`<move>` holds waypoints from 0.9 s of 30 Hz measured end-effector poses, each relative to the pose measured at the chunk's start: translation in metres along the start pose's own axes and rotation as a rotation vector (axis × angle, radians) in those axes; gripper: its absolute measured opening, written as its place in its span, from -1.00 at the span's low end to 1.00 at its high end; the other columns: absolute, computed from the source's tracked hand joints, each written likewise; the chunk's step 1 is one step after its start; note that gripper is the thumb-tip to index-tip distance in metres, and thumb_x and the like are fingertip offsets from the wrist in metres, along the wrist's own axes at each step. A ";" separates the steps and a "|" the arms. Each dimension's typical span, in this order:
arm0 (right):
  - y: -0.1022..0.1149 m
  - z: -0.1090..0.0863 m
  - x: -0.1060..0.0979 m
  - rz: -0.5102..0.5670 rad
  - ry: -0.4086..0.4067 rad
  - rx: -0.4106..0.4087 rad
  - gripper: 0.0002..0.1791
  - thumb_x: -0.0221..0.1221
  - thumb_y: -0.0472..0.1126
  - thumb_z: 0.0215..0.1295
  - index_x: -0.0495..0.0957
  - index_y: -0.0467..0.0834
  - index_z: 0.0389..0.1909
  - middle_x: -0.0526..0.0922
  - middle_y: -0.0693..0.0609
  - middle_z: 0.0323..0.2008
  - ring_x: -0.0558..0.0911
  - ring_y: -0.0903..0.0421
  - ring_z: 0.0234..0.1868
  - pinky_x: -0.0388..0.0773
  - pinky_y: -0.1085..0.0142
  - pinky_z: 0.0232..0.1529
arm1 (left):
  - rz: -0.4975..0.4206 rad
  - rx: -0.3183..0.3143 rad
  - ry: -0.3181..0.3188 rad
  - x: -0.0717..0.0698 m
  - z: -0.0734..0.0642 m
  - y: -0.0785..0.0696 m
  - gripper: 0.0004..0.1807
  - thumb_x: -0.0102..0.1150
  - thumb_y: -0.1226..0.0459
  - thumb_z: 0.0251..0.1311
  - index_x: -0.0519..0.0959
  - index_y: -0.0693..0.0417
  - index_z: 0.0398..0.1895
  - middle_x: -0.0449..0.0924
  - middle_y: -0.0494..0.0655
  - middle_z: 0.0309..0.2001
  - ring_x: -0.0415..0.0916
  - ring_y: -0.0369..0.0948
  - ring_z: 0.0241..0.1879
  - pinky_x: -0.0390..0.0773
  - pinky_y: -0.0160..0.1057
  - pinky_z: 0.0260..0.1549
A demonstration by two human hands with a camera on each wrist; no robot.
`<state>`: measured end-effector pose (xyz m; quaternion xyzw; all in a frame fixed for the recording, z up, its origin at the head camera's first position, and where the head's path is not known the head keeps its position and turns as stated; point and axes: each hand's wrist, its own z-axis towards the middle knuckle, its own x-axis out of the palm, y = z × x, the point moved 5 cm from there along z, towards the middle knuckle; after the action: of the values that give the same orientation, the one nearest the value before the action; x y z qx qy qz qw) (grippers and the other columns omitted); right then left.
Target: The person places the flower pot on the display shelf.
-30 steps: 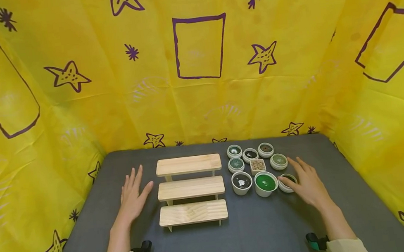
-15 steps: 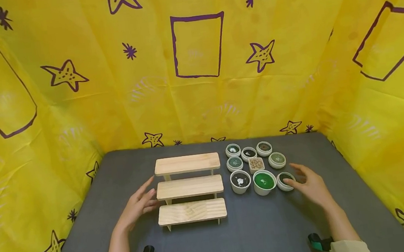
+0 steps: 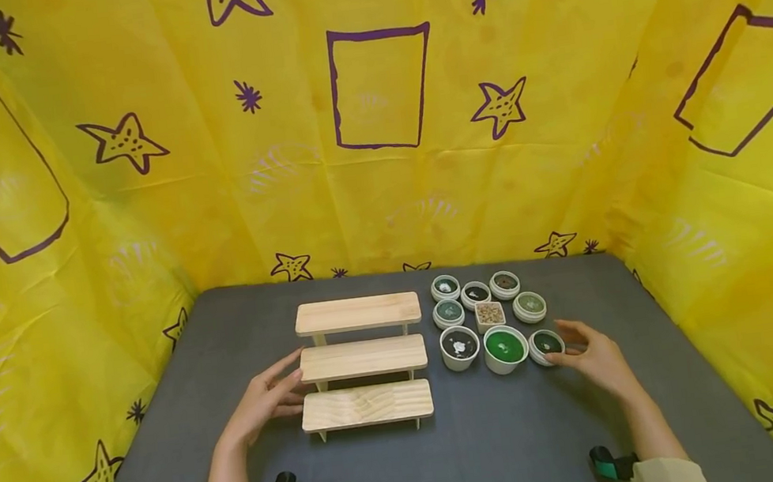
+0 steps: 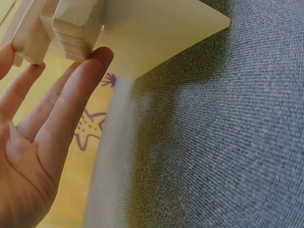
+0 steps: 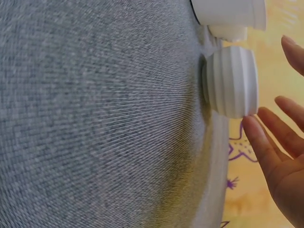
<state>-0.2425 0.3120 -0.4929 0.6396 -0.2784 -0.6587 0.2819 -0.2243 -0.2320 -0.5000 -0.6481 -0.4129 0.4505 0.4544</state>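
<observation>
A tiered wooden display stand with three planks stands left of the table's middle. My left hand is at its left side. In the left wrist view, fairly straight fingertips touch the ends of the wooden planks. My right hand is beside the rightmost small white pot, whose contents look dark. In the right wrist view the thumb meets the rim of this ribbed pot, while the other fingers are spread apart from it. Neither hand grips anything.
Several other small white pots stand close by, including a green-filled one and a dark-filled one. Among them is a square pot of pebble-like bits. Yellow patterned cloth surrounds the grey table.
My left hand has moved right, from the bare table to the stand's left ends. The right thumb has shifted from over the small pot to its near right side.
</observation>
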 end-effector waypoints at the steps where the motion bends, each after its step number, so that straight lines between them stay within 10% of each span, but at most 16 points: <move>1: -0.001 0.000 0.001 0.002 0.004 0.007 -0.13 0.42 0.04 0.11 0.33 -0.24 0.37 0.53 -0.38 0.22 0.66 -0.28 0.09 0.65 0.04 0.04 | -0.003 -0.001 -0.003 -0.001 0.000 0.001 -0.31 0.02 0.08 0.45 0.10 0.06 0.54 0.54 0.50 0.12 0.74 0.00 -0.14 0.72 -0.05 -0.15; 11: -0.010 0.004 0.008 -0.053 -0.007 -0.018 -0.16 0.46 0.02 0.05 0.40 -0.25 0.31 0.59 -0.31 0.18 0.66 -0.22 0.09 0.57 0.46 -0.14 | -0.036 -0.056 -0.018 -0.001 0.000 0.009 -0.33 0.02 0.03 0.43 0.13 -0.09 0.54 0.51 0.47 0.17 0.72 -0.02 -0.20 0.73 -0.07 -0.23; 27: -0.015 0.007 0.011 -0.103 -0.018 0.018 -0.21 0.46 0.03 0.04 0.46 -0.25 0.25 0.64 -0.31 0.11 0.69 -0.20 0.04 0.54 0.41 -0.20 | -0.043 -0.099 -0.031 0.000 0.001 0.011 -0.31 0.03 -0.02 0.42 0.13 -0.15 0.54 0.67 0.15 -0.18 0.67 -0.11 -0.33 0.73 -0.07 -0.28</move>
<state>-0.2499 0.3148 -0.5113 0.6497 -0.2536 -0.6755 0.2393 -0.2240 -0.2344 -0.5107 -0.6535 -0.4556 0.4297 0.4251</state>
